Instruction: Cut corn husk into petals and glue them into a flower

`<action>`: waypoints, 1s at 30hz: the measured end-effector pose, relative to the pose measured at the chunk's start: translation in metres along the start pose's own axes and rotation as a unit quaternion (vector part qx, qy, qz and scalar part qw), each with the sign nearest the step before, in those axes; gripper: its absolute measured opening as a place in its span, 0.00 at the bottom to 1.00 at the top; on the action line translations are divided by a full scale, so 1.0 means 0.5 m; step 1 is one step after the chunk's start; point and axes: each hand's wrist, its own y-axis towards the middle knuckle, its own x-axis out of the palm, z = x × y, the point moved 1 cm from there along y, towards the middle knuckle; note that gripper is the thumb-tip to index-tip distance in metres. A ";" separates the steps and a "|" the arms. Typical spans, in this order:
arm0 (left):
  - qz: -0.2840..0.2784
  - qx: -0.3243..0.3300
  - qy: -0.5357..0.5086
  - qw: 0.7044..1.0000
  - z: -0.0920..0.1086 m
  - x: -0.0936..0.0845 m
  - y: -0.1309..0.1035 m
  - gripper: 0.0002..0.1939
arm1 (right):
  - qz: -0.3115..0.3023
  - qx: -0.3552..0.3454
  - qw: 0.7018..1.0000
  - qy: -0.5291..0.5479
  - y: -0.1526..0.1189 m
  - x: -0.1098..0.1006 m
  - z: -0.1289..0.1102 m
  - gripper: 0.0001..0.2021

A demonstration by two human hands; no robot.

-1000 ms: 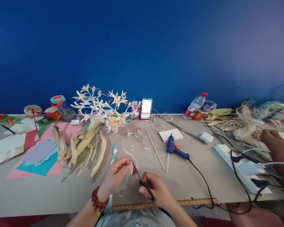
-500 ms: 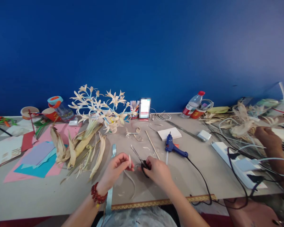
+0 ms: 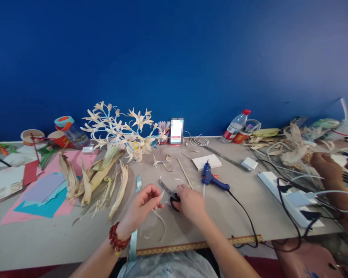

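Observation:
My left hand, with a red bead bracelet at its wrist, pinches a small pale piece of corn husk between thumb and fingertips. A thin pale strip curls on the table just below it. To the right, my right hand has its fingers bent at the black handles of a pair of scissors. The scissors lie low over the table, blades together and pointing up-left. Part of the handles is hidden by the fingers. A light blue ribbon runs beside my left wrist.
A blue glue gun stands right of my hands, its cord trailing to a power strip. Corn husks and a bunch of husk flowers are at left. Another person's hand works at far right.
The scissors have come down toward the table, and their blades have closed. My right hand has turned palm down and shifted slightly up. The left hand still pinches the husk piece.

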 end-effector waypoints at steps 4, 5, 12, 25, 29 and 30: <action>-0.021 0.008 0.015 1.000 0.002 0.001 -0.002 0.07 | -0.021 -0.001 0.999 0.034 0.013 0.000 0.006 0.15; -0.026 0.010 0.014 1.000 0.002 0.001 -0.003 0.07 | -0.024 -0.005 0.999 0.041 0.014 -0.002 0.008 0.15; -0.067 0.027 0.037 0.997 0.013 0.007 -0.009 0.09 | -0.033 -0.097 0.949 0.299 -0.017 -0.065 0.011 0.07; 0.023 0.096 -0.003 0.995 0.020 0.011 -0.018 0.09 | 0.007 -0.099 0.806 0.584 -0.053 -0.070 -0.027 0.05; 0.044 0.085 -0.015 0.995 0.005 0.032 -0.021 0.04 | 0.053 -0.093 0.761 0.640 -0.057 -0.045 -0.040 0.08; 0.047 0.086 -0.012 0.995 0.003 0.036 -0.021 0.05 | 0.058 -0.091 0.758 0.643 -0.059 -0.042 -0.043 0.08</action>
